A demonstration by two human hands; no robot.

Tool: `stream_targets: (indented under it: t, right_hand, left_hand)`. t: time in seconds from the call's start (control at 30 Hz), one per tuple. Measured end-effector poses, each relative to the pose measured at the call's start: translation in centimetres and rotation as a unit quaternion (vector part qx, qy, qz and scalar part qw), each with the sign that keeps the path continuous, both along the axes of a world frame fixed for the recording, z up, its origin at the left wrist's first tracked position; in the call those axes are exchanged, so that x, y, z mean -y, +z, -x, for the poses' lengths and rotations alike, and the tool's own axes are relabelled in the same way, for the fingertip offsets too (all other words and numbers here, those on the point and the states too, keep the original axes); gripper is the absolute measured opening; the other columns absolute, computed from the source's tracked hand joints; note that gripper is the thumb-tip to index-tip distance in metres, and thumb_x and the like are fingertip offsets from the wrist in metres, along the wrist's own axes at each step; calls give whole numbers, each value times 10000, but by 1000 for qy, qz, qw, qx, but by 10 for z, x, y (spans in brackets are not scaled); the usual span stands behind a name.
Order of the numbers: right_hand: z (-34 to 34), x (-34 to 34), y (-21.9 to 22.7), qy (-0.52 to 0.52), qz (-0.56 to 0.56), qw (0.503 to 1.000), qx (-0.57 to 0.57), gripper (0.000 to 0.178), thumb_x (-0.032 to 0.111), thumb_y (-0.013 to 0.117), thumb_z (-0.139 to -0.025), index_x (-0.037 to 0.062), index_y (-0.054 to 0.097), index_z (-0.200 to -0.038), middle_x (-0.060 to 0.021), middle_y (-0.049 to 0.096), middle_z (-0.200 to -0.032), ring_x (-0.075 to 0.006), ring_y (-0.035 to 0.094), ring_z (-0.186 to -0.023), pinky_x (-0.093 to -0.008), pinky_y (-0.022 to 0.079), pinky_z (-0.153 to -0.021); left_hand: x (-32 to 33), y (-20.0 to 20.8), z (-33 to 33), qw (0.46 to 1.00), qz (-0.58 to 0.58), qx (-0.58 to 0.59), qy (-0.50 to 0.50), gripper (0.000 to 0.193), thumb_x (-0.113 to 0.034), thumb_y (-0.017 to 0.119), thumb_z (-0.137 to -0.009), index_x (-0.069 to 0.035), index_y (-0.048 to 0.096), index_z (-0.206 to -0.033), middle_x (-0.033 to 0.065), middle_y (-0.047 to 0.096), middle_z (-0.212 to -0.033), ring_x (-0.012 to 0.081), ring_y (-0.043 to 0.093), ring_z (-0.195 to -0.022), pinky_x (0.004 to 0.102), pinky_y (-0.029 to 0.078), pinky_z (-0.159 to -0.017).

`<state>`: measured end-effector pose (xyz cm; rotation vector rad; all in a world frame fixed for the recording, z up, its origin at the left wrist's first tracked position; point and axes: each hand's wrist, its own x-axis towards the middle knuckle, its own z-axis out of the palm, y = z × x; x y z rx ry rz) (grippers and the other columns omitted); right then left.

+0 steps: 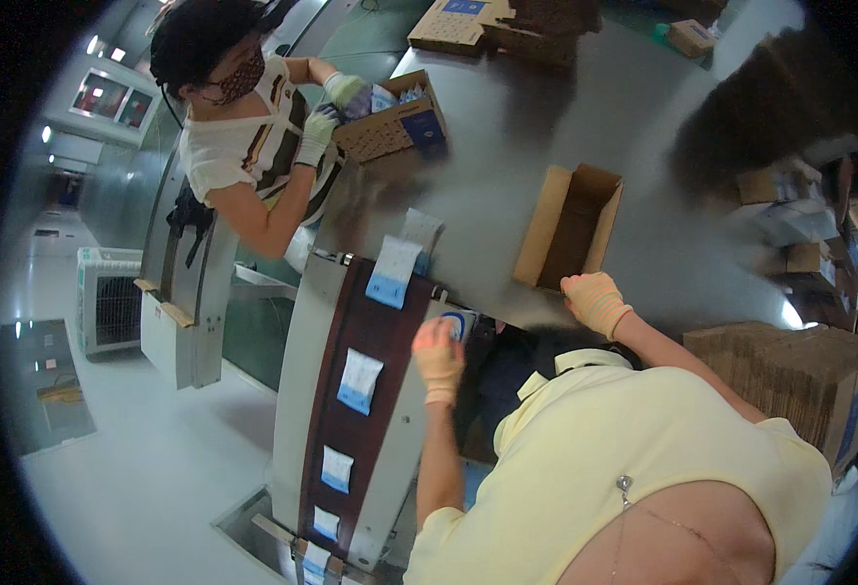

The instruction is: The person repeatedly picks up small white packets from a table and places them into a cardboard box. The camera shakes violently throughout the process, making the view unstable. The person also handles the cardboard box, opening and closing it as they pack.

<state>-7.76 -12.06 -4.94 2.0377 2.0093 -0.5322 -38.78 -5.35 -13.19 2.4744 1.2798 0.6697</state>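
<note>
My right hand (597, 303), in a pale knit glove with orange fingers, is closed on the near end of an open cardboard box (608, 219). The box stands upright on the metal table, and its visible inside holds nothing. My left hand (438, 359), gloved alike, hovers beside the right rail of a conveyor, its fingers loosely bent and nothing seen in them. Several white-and-blue packets (359, 380) lie spaced along the dark red belt (336, 429). At the belt's far end one packet (393, 271) partly overlaps another packet (421, 234) on the table edge.
Across the metal table (507, 136), a co-worker's gloved hands (336, 117) reach into a box of packets (390, 127). Another carton (453, 27) sits at the far edge. Flattened cardboard (770, 366) is stacked to my right, with more boxes (790, 214) behind it.
</note>
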Motion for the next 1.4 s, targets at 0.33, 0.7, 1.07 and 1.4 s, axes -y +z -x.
stream_targets:
  t: [0.33,0.7,1.07,1.4]
  right_hand:
    - [2,0,-4,5,-11,1000,-1,93,150,591,-833,74,625,-873,-94,675,-810,-259,674,-776,-380,526,-653]
    - [0,-3,1,-2,44,999,-19,138,99,595,-810,72,646,-935,-97,691,-846,-251,683,-796,-359,527,-644]
    - [2,-7,10,-17,26,998,-48,139,108,604,-788,67,642,-916,-105,691,-851,-264,683,-813,-381,526,-662]
    - [-4,4,1,-19,10,999,-45,155,134,606,-796,69,636,-933,-80,691,-837,-253,681,-808,-373,512,-682]
  left_hand:
    - [16,44,287,821,287,-352,346,519,-178,783,-669,-134,573,-1141,110,603,-1131,316,544,-1109,435,460,-920]
    - [-121,18,183,934,293,56,195,287,-232,672,-811,34,621,-908,125,653,-787,199,590,-724,334,455,-667]
    - [-280,-69,-9,821,567,58,-23,336,-150,748,-722,60,634,-959,142,676,-979,255,637,-907,379,484,-742]
    - [-134,-38,-196,914,-44,-326,-238,200,-189,636,-814,-111,573,-987,47,607,-934,237,612,-918,357,462,-791]
